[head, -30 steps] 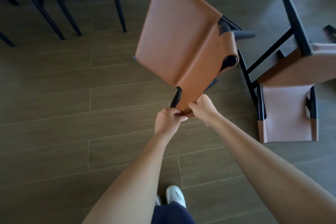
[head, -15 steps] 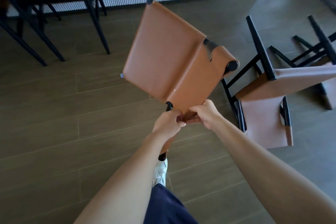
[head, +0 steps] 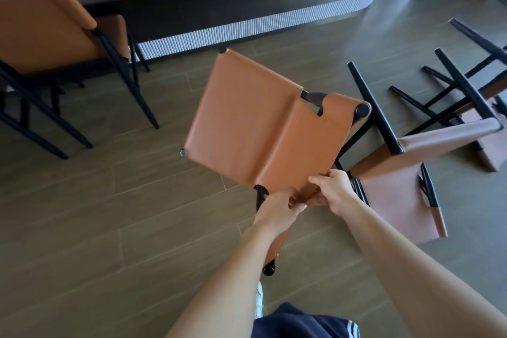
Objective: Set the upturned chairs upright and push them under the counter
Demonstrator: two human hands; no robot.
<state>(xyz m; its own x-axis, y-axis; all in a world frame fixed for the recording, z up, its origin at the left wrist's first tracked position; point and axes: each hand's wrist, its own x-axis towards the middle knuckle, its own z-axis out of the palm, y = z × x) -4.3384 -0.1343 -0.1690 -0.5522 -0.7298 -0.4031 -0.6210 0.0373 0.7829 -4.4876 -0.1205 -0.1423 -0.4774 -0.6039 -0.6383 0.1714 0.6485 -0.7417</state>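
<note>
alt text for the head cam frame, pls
The left hand and right hand grip a tilted tan chair by its back. A toppled chair lies to its right, a second toppled chair beyond; an upright chair stands left by the counter.

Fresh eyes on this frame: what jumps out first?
The tan chair at centre stands out first, tilted and gripped at its backrest by the left hand and the right hand. Right of it a pale overturned chair lies on the floor, with another toppled chair beyond it, black legs in the air. At far left an upright chair stands by the counter base.
</note>
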